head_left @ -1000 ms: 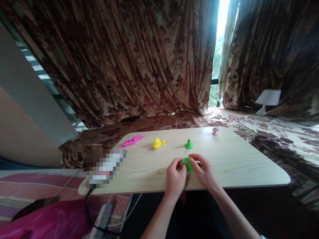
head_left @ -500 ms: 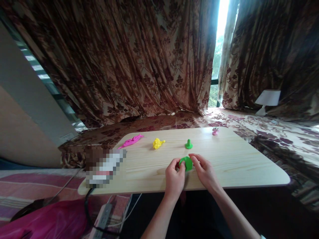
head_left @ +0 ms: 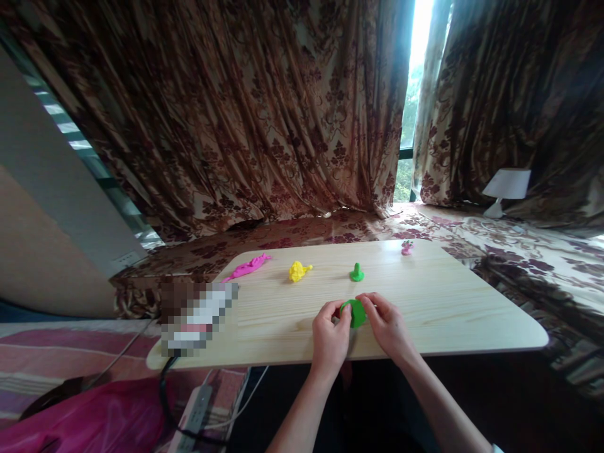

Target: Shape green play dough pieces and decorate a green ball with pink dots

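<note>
Green clay disc [head_left: 357, 314] is pinched by left hand [head_left: 329, 331] at nine o'clock, right hand [head_left: 391, 326] at two, likely for support.

green disc [head_left: 357, 314] partly hidden by fingers [head_left: 376, 299], pixelated object [head_left: 201, 314], magenta bag [head_left: 104, 412] cut off

We are in a home, seemingly a bedroom. Ahead of us, heavy floral curtains [head_left: 283, 113] hang beside a narrow strip of window [head_left: 411, 123], above a ledge [head_left: 446, 221] draped in similar floral fabric, where a white table lamp [head_left: 508, 184] stands. Striped pink bedding [head_left: 51, 349] spreads at our lower left.
</note>
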